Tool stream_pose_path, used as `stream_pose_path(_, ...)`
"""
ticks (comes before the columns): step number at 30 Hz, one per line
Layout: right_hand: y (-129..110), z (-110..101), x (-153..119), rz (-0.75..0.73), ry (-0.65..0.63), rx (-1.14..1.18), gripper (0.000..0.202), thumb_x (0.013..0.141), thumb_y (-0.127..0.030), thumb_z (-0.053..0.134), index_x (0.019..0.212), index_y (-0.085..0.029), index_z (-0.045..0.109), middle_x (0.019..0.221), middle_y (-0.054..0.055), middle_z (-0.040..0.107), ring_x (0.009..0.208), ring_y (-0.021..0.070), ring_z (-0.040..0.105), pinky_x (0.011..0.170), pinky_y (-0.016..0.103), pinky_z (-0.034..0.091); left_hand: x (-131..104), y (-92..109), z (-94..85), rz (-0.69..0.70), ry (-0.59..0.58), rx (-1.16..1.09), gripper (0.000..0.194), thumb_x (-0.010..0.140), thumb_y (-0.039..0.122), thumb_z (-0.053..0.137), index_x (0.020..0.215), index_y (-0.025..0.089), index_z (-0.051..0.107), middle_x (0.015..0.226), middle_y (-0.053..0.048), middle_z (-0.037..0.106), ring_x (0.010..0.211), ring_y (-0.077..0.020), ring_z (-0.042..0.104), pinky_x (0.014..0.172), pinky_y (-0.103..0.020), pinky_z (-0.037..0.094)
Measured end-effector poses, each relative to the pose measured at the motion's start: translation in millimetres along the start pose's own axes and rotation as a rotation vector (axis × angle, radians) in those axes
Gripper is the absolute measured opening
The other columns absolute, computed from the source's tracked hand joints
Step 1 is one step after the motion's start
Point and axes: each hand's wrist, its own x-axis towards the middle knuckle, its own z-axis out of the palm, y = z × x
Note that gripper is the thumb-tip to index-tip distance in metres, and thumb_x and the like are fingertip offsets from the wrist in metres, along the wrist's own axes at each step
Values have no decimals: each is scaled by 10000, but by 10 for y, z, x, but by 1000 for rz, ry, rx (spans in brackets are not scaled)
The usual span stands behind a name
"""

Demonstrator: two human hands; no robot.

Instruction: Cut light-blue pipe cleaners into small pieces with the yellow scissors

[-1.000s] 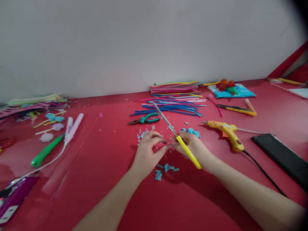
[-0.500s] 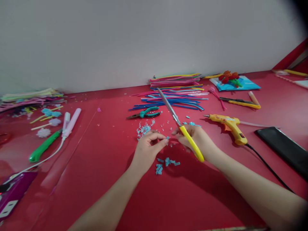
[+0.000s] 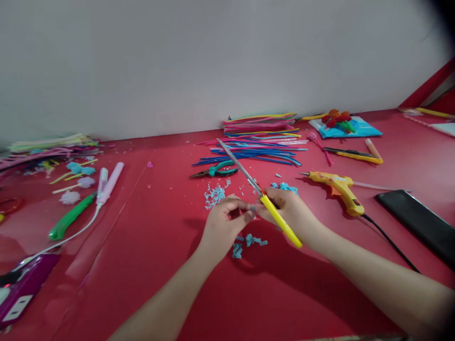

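My left hand (image 3: 224,221) pinches a tiny light blue piece (image 3: 252,208) between thumb and forefinger. The fingertips of my right hand (image 3: 289,213) meet it from the other side. Yellow-handled scissors (image 3: 279,220) are held in my right hand, with the blades together and pointing up to the far left. Below the hands lie several cut light blue pieces (image 3: 250,240). Fine blue clippings (image 3: 214,195) are scattered just beyond my left hand, and another small blue pile (image 3: 286,187) sits behind my right hand.
Teal-handled pliers (image 3: 215,170) lie beyond the clippings, before bundles of coloured stems (image 3: 252,154). To the right are a yellow glue gun (image 3: 336,187), a black phone (image 3: 415,220) and a box cutter (image 3: 359,155). On the left lie a pink hair-iron-like tool (image 3: 109,182) and a purple power strip (image 3: 30,289).
My hands have come together, so the right fingertips now touch the small blue piece in the left. The scissors have tilted further left. The whole view has shifted slightly.
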Motion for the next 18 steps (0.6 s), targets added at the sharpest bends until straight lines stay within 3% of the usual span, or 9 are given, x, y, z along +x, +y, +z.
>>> stream_pose_path(3,27,-91,-1,-57,36,-159,246,698,-398,483,610,-185,398,521,-59,343,472,67,304,429,195,205,9,-2,-34,-132,19,-176,90,658,243,601,704,167,618,659,6,572,623,-99,509,603,-213,391)
stream_pose_path(7,88,-166,-38,-99,71,-489,281,685,-458,494,651,-200,386,520,-50,416,456,82,354,444,202,212,35,-17,-92,-238,128,-347,133,633,247,634,722,151,608,635,10,566,574,-75,491,570,-190,383)
stream_pose_path(12,223,-125,-126,-166,33,-776,276,729,-480,427,749,-205,410,577,-3,533,502,140,484,458,232,203,64,-43,-123,-243,233,-500,121,606,206,653,688,135,600,622,5,557,541,-68,465,523,-188,360)
stream_pose_path(18,297,-82,-200,-199,-15,-922,285,774,-474,356,770,-196,420,565,18,566,477,163,514,445,259,160,51,-30,-104,-230,276,-618,88,630,165,629,716,148,625,654,4,565,570,-67,459,551,-187,365)
